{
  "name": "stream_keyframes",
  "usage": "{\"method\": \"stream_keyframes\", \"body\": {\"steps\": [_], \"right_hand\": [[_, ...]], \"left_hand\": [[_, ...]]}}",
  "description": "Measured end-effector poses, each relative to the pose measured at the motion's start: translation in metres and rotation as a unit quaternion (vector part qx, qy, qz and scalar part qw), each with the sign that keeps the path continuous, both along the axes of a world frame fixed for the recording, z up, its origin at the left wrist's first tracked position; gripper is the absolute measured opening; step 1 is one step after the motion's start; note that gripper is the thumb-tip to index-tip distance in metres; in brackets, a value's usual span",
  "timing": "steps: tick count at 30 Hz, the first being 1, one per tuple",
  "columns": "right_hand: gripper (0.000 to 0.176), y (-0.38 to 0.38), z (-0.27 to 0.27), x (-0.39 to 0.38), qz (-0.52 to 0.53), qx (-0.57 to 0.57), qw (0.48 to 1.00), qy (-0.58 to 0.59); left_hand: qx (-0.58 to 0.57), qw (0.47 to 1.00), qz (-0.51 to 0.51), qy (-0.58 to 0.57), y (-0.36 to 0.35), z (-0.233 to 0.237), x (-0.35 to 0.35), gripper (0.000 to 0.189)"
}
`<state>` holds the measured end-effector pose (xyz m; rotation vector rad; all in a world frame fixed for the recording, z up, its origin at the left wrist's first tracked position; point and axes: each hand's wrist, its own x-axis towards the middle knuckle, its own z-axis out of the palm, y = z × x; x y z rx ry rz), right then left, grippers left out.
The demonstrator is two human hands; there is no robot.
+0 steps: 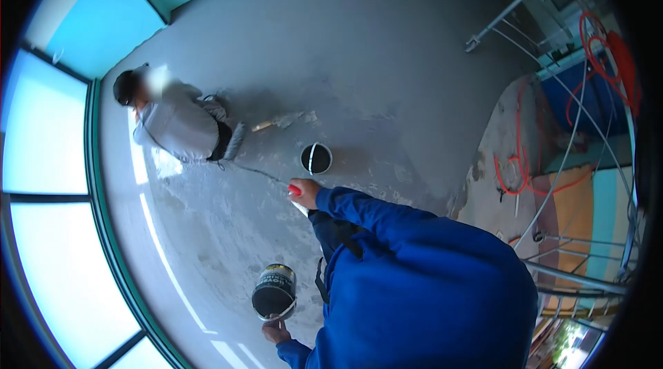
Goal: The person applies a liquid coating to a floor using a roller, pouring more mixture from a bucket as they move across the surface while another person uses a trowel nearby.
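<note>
Grey floor (373,31) fills the frame's middle; at centre the right grip (306,193) clasps a red-handled tool (295,190); lower centre, the left grip (276,332) holds a labelled bucket (277,278).

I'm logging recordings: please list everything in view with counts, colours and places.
Floor: 1, grey, throughout
Walls: several, mostly turquoise, top
Windows: three or more, bright, left
Person: 1, dressed in grey, upper left
Tan-handled tool: 1, tan, above centre
Other bucket: 1, dark, centre
Labelled bucket: 1, dark, lower middle
Red-handled tool: 1, red and white, centre
Hose: count unclear, red, right
Metal poles: several, silvery, right
Jacket: 1, blue, lower right
Right hand: 1, bare, centre, holding the red-handled tool
Left hand: 1, bare, lower middle, at the labelled bucket
</note>
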<state>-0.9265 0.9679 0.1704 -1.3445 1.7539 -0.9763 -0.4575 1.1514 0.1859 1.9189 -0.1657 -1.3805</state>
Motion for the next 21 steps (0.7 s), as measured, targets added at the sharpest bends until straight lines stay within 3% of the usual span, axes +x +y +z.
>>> {"method": "stream_keyframes", "body": {"steps": [2, 5, 6, 9, 10, 11, 13, 17, 21], "right_hand": [[0.033, -0.002, 0.022, 0.04, 0.065, 0.023, 0.997, -0.027], [0.032, 0.006, 0.019, 0.114, 0.128, -0.014, 0.99, -0.06], [0.031, 0.011, 0.024, 0.137, 0.159, -0.003, 0.985, -0.073], [0.032, 0.035, 0.053, 0.192, 0.225, 0.042, 0.966, -0.121], [0.031, 0.044, 0.055, 0.209, 0.24, 0.045, 0.962, -0.123], [0.032, 0.054, 0.058, 0.222, 0.264, 0.063, 0.955, -0.119], [0.032, 0.065, 0.063, 0.242, 0.318, 0.092, 0.937, -0.11], [0.023, 0.077, 0.06, 0.258, 0.374, 0.122, 0.912, -0.116], [0.021, 0.081, 0.063, 0.255, 0.394, 0.138, 0.903, -0.101]], "left_hand": [[-0.019, 0.997, -0.055, -0.055, 0.028, -0.008, 0.005, 0.03], [0.002, 0.997, -0.001, -0.081, 0.049, 0.005, -0.011, 0.029], [-0.01, 0.988, -0.058, -0.144, 0.063, -0.004, -0.004, 0.028], [0.03, 0.994, 0.073, -0.072, 0.071, 0.026, -0.017, 0.027], [-0.023, 0.986, -0.035, -0.16, 0.094, 0.008, 0.003, 0.026], [-0.001, 0.991, -0.002, -0.137, 0.101, 0.013, 0.006, 0.026], [0.038, 0.993, 0.069, -0.093, 0.088, 0.042, -0.015, 0.026], [0.043, 0.994, -0.036, -0.09, 0.079, 0.04, -0.021, 0.027], [0.055, 0.994, -0.056, -0.082, 0.06, 0.03, -0.02, 0.031]]}}
